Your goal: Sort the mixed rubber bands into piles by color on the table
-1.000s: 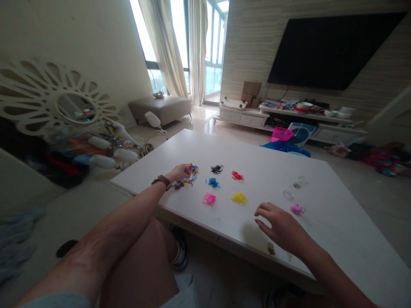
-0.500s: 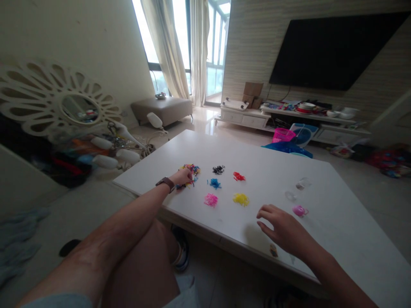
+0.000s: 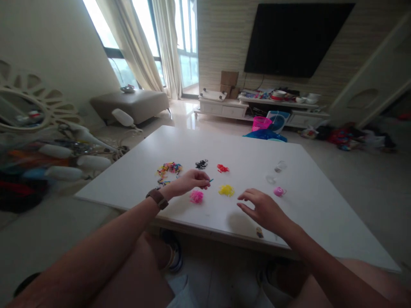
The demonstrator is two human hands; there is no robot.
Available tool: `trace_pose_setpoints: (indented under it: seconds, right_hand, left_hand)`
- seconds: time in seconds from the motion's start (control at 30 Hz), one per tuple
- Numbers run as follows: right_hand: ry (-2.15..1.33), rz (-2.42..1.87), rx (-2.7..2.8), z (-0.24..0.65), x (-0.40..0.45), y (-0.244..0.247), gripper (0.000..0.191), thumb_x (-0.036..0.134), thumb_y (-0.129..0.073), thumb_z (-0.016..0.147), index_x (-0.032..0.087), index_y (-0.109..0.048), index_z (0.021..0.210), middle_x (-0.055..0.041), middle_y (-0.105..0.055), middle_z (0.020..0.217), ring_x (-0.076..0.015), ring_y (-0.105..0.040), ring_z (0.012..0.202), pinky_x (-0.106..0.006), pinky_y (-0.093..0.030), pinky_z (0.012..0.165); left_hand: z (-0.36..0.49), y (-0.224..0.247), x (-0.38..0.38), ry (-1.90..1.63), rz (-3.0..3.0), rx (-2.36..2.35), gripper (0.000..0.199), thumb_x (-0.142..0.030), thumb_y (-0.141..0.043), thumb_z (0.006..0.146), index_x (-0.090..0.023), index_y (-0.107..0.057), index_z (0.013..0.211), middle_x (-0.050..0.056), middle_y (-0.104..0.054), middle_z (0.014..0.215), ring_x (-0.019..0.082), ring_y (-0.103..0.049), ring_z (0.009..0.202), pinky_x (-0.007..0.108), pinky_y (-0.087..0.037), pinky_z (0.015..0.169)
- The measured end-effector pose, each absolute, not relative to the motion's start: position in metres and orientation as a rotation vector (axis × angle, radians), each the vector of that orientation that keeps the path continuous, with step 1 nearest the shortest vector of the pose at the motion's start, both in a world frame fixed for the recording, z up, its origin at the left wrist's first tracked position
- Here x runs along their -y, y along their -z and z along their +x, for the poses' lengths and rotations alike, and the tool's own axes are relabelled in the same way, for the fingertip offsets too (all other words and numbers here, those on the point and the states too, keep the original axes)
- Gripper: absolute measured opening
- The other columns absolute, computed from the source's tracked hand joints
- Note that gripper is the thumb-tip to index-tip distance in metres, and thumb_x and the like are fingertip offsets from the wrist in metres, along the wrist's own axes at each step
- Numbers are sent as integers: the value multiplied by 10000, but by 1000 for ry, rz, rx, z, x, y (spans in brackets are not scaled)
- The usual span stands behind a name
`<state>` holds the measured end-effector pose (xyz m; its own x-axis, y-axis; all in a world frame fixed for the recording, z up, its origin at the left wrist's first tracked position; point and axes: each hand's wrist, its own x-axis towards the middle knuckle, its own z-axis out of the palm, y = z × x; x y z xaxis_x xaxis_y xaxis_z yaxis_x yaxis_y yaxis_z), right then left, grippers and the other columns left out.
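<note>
My left hand (image 3: 194, 180), with a brown watch on its wrist, is above the middle of the white table (image 3: 244, 149). Its fingertips pinch a small blue-green rubber band (image 3: 211, 180). That hand covers the spot of the blue pile. Around it lie piles of small bands: black (image 3: 201, 164), red (image 3: 222, 168), yellow (image 3: 226, 190) and pink (image 3: 196, 196). A mixed-colour heap (image 3: 170, 169) sits to the left. My right hand (image 3: 265, 208) hovers near the front edge, right of the yellow pile, fingers apart and holding nothing.
On the table's right are a small pink pot-like object (image 3: 278, 191), a clear jar (image 3: 281, 166) and a clear round lid (image 3: 270, 179). A small sticker-like piece (image 3: 259, 232) lies by the front edge. White lamp parts (image 3: 93, 161) stand left of the table.
My left hand has moved right from the mixed heap to the blue pile's place, carrying a small band. My right hand stays open in about the same spot. The view has turned right.
</note>
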<state>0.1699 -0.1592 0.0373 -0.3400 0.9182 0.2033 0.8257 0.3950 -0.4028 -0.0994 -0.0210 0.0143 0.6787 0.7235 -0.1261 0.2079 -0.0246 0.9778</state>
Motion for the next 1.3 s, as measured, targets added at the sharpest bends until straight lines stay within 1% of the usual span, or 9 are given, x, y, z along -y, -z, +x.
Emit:
trace_pose_setpoints:
  seconds: [0.17,0.37,0.67,0.83,0.97,1.07,1.13,1.2,1.3]
  right_hand:
    - [-569,-1464,1957,155,155,-40,183,344,-601,909,188,-695,928,-47,-715,878,-162,-643,774,-275,-505,686]
    - [-769,-1393,1866,146,155,-40,207,351,-608,898,184,-722,859,-23,-720,777,-145,-642,712,-257,-503,664]
    - [-703,-1406,1848,147,158,-45,194,300,-598,883,182,-714,782,-12,-701,715,-138,-616,669,-252,-479,637]
    - [-680,-1450,1783,152,155,-46,179,287,-604,870,178,-709,774,-11,-701,720,-135,-612,660,-249,-477,625]
    - [-695,-1463,1759,153,154,-46,177,292,-609,862,177,-709,773,-11,-697,713,-136,-612,659,-251,-477,625]
    - [-712,-1460,1753,153,154,-45,180,295,-608,860,175,-711,774,-10,-691,704,-135,-609,658,-248,-472,615]
    - [-720,-1458,1757,153,154,-44,182,297,-608,859,173,-712,775,-10,-686,700,-135,-605,661,-245,-469,610]
    - [-728,-1453,1769,152,154,-42,187,297,-604,862,171,-711,774,-10,-682,696,-134,-604,664,-243,-467,607]
    - [-728,-1450,1792,151,154,-38,191,291,-596,870,170,-710,775,-8,-682,699,-131,-606,662,-239,-466,609]
  left_hand:
    - [-67,-23,54,-397,1575,-621,246,-363,-730,771,-142,-666,858,61,-694,773,146,-619,727,271,-481,701]
    - [-52,-24,71,-381,1523,-557,226,-341,-737,770,-143,-656,841,51,-690,754,138,-609,708,270,-466,693]
    - [-50,-21,75,-396,1312,-583,215,-297,-772,749,-137,-651,825,52,-690,768,141,-640,749,276,-486,749]
    - [-51,-17,72,-453,1028,-571,200,-215,-772,742,-130,-603,806,86,-708,875,133,-658,774,260,-481,781]
    - [-52,-13,70,-424,907,-594,155,-121,-716,742,-120,-633,873,88,-698,846,124,-644,729,260,-485,763]
    - [-51,-9,70,-379,886,-573,194,-74,-654,710,-92,-686,901,85,-674,803,128,-622,716,260,-485,738]
    - [-50,-8,71,-347,886,-555,181,-85,-640,698,-84,-704,868,85,-662,786,130,-609,708,252,-477,710]
    - [-49,-7,72,-328,898,-554,122,-142,-663,733,-88,-706,833,82,-655,788,122,-593,691,245,-463,685]
    - [-47,-5,75,-325,952,-563,173,-252,-727,777,-92,-702,838,75,-652,819,102,-567,675,238,-441,672]
